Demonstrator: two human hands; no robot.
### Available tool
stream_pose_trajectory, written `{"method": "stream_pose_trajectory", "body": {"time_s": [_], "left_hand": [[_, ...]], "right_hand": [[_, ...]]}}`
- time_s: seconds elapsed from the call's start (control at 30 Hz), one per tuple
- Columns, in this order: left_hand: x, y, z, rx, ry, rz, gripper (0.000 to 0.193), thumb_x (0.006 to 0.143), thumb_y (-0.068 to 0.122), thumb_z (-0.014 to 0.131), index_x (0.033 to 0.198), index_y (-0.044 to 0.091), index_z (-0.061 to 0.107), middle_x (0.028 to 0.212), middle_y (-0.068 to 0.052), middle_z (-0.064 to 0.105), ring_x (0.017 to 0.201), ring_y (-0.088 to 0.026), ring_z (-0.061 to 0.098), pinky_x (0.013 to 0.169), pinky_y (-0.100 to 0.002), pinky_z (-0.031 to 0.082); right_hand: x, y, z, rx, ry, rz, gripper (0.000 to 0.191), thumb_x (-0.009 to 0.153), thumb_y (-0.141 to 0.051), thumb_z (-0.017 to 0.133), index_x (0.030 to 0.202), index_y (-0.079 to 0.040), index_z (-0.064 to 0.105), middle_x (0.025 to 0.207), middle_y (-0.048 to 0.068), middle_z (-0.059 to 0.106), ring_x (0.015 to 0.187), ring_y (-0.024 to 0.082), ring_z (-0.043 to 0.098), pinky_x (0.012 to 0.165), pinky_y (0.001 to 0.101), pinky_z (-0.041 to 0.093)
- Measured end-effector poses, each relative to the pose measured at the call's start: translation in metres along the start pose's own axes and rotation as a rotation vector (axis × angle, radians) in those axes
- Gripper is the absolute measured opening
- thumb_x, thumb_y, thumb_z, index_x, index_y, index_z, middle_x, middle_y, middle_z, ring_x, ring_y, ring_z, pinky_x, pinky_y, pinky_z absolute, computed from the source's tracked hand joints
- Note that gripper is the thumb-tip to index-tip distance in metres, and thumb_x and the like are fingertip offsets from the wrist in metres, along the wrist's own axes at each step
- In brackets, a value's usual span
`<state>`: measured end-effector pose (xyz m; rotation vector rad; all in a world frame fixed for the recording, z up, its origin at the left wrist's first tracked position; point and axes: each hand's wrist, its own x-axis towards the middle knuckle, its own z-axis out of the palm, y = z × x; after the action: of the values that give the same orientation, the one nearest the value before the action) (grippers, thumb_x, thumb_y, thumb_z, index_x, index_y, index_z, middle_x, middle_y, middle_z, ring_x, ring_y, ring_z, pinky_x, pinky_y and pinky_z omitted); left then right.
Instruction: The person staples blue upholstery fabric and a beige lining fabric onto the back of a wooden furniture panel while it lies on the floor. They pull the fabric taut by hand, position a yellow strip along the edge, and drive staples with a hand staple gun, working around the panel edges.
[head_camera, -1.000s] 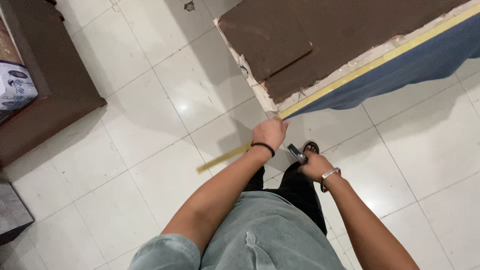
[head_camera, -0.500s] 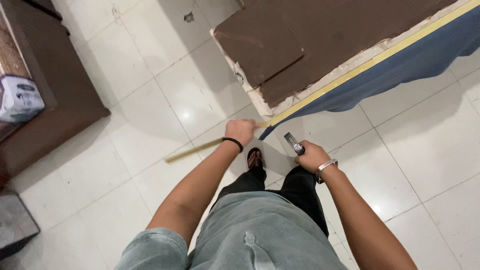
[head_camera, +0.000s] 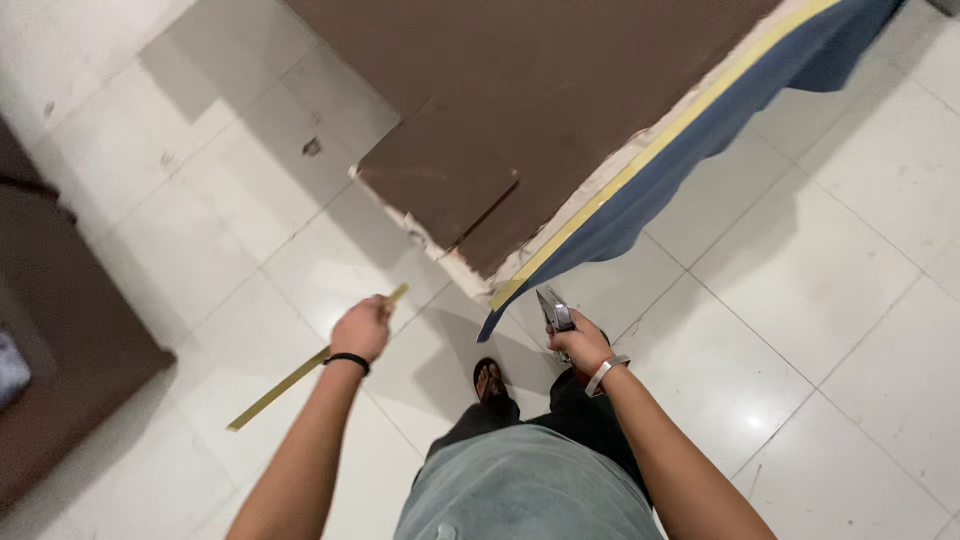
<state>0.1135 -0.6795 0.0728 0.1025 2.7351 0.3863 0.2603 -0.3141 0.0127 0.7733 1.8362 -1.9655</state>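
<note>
My left hand (head_camera: 361, 328) is closed around a long thin yellow strip (head_camera: 280, 385) that slants down to the left over the white tile floor. My right hand (head_camera: 579, 342) grips a metal pair of pliers (head_camera: 554, 311) with its jaws pointing up toward the corner of a large panel. That panel (head_camera: 520, 110) has a brown board face, a yellow strip (head_camera: 660, 135) along its edge and blue fabric (head_camera: 700, 150) hanging from that edge. A dark band sits on my left wrist, a metal watch on my right.
White tile floor (head_camera: 830, 300) surrounds me. A brown piece of furniture (head_camera: 60, 330) lies at the left edge. My foot in a dark sandal (head_camera: 489, 380) stands just below the panel's corner.
The view has shifted so the panel sits nearer and more central. My left hand with the yellow strip has moved left and away from the panel corner; my right hand has raised the pliers toward it.
</note>
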Motion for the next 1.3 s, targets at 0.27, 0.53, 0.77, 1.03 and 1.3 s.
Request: {"method": "stream_pose_trajectory", "body": {"time_s": [0.27,0.53,0.77,1.03,1.3], "left_hand": [[0.061,0.168,-0.045,0.223,0.387,0.721,0.045,0.087,0.009,0.060,0.118,0.037,0.078,0.112,-0.007,0.066,0.114,-0.027,0.059,0.109,-0.052,0.038],[0.186,0.296,-0.052,0.503,0.459,0.515,0.080,0.082,0.026,0.067,0.157,0.025,0.038,0.167,-0.020,0.020,0.153,-0.037,0.019,0.121,-0.057,0.018],[0.162,0.310,0.036,0.162,-0.113,0.221,0.088,0.087,0.041,0.075,0.160,0.036,0.026,0.170,-0.013,0.007,0.156,-0.032,0.011,0.125,-0.054,0.017],[0.169,0.317,0.036,0.154,-0.199,0.122,0.085,0.087,0.037,0.077,0.159,0.040,0.030,0.172,-0.010,0.008,0.157,-0.031,0.014,0.123,-0.057,0.022],[0.168,0.331,0.028,0.145,-0.257,0.025,0.087,0.086,0.034,0.079,0.157,0.042,0.031,0.172,-0.006,0.006,0.157,-0.029,0.012,0.121,-0.062,0.023]], "right_hand": [[-0.003,-0.046,-0.060,-0.090,0.222,0.013,0.034,0.076,-0.007,0.073,0.108,-0.001,0.064,0.099,0.012,0.071,0.090,0.022,0.068,0.084,0.0361,0.054],[0.057,-0.134,-0.128,-0.523,0.213,0.027,0.043,0.081,-0.021,0.077,0.118,-0.007,0.063,0.111,0.015,0.071,0.104,0.031,0.067,0.092,0.0416,0.050],[0.098,-0.166,-0.146,-0.814,0.109,0.057,0.036,0.084,-0.033,0.073,0.112,-0.010,0.069,0.110,0.019,0.073,0.108,0.040,0.066,0.093,0.0479,0.052],[0.107,-0.152,-0.160,-0.798,0.124,0.026,0.036,0.080,-0.031,0.073,0.110,-0.012,0.071,0.105,0.019,0.074,0.102,0.039,0.069,0.089,0.0485,0.054],[0.115,-0.151,-0.219,-0.756,0.059,0.004,0.035,0.075,-0.018,0.074,0.106,-0.003,0.067,0.112,0.019,0.072,0.108,0.037,0.068,0.094,0.0447,0.052]]}}
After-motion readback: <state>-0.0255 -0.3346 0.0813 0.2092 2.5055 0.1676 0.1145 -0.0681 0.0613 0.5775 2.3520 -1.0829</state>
